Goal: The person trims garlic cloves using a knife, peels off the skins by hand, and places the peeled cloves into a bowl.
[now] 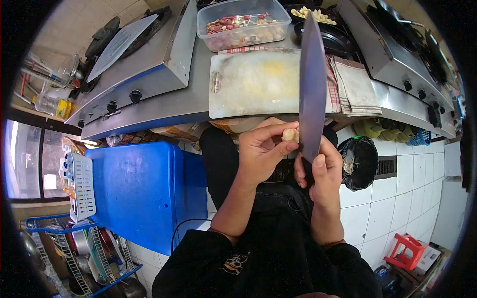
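My left hand [261,151] pinches a pale garlic clove [289,134] between thumb and fingers, over my lap. Wrapped around the handle of a wide kitchen knife [313,84] is my right hand [325,174]. The blade points up and away from me, its lower part close beside the clove; whether they touch I cannot tell. Just beyond my hands lies a worn white cutting board [253,87], partly covered by the blade. Behind it stands a clear plastic tub [243,40] of reddish and pale unpeeled cloves or bulbs. Peeled pale cloves [318,16] sit in a dark pan at the back right.
Steel stoves flank the counter, with a control knob [135,96] on the left one. Folded cloths [355,87] lie right of the board. A bin with a black bag [365,171] stands on the floor to the right, a blue cooler box [134,184] to the left.
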The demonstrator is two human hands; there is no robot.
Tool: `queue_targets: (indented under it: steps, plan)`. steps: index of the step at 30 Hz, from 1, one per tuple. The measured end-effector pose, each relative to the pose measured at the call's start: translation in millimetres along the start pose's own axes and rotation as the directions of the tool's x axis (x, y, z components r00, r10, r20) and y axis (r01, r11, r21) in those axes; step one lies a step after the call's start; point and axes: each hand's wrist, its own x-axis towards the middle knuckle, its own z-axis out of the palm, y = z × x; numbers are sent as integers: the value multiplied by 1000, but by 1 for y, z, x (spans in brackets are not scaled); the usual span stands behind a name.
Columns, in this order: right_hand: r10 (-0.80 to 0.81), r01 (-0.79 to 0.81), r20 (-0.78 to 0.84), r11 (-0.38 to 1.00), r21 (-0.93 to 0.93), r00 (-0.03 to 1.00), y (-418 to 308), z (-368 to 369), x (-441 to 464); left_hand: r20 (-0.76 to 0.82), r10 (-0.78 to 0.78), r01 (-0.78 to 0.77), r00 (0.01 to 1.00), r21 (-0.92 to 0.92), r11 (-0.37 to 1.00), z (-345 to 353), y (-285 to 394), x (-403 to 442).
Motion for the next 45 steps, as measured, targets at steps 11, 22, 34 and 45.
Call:
queue_targets:
  steps: [11, 22, 34, 45]
  plan:
    - [-75, 79, 81, 996, -50, 994, -2, 4, -2, 7, 70, -70, 998, 123, 990, -2, 7, -3]
    - [-67, 63, 72, 996, 59, 995, -1, 8, -6, -51, 115, -109, 992, 95, 989, 9, 7, -7]
    - [-143, 145, 123, 989, -7, 982, 5, 4, -6, -71, 157, -147, 985, 133, 980, 12, 7, -8]
    - [-221, 220, -9, 974, -61, 975, 14, 6, -9, 11, 220, -210, 975, 346, 914, 14, 16, -4]
